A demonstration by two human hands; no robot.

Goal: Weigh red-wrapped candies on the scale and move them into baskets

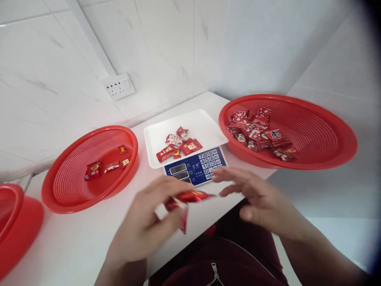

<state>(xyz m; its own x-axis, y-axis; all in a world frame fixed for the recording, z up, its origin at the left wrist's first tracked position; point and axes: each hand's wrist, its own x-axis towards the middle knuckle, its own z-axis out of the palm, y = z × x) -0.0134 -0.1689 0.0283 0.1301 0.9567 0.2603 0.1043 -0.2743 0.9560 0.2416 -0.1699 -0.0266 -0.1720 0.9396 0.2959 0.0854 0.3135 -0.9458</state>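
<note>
My left hand (145,226) is closed on red-wrapped candies (184,200) just in front of a white scale (190,163) with a blue keypad. My right hand (262,202) hovers beside it with fingers spread, its fingertips close to the candy wrapper's end; it holds nothing that I can see. Both hands are blurred by motion. The scale's white tray (205,123) carries several red candies (178,147).
A red mesh basket (327,135) at the right holds a heap of red candies. Another red basket (68,174) at the left holds a few. A third red basket (14,222) shows at the far left edge. A wall socket (119,86) sits on the tiled wall.
</note>
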